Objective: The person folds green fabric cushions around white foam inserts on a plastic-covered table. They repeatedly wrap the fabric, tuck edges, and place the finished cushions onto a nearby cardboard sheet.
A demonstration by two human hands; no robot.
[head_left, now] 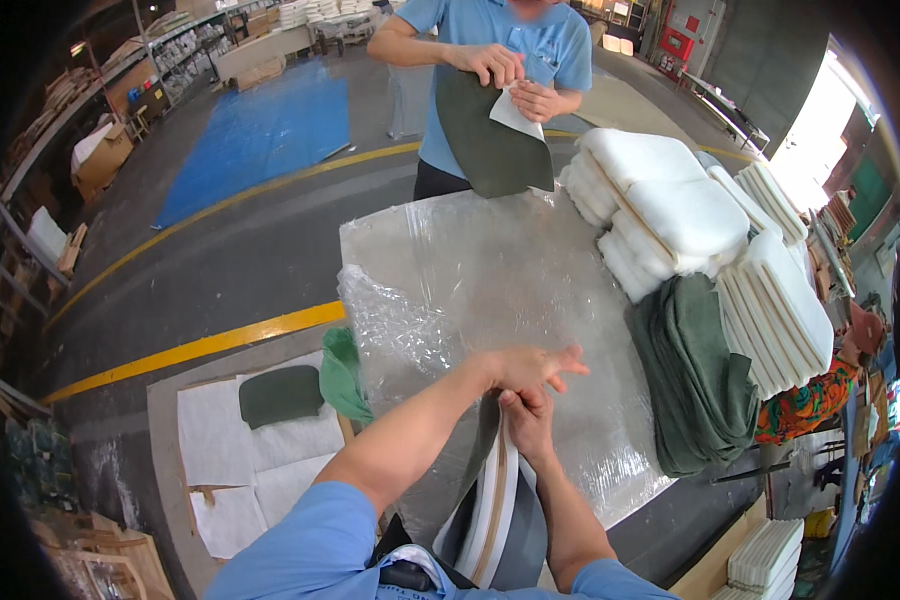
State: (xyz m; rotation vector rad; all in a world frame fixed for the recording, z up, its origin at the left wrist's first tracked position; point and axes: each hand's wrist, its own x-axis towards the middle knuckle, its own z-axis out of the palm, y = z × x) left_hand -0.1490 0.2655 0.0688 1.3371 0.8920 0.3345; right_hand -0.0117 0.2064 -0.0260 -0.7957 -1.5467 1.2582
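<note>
My left hand [533, 367] stretches flat over the plastic-wrapped table [490, 270], fingers apart, holding nothing. Just below it my right hand [530, 425] grips the top edge of a dark green cover with a white foam pad inside [498, 500], which stands on edge against my body. Across the table a person in a blue shirt holds a dark green fabric cover [490, 135] and a white piece [515, 112] in both hands.
Stacks of white foam pads [670, 210] and folded green covers [695, 375] fill the table's right side. One green cover [280, 395] lies on white sheets on a low board at left. Yellow floor lines and a blue tarp [260, 135] lie beyond.
</note>
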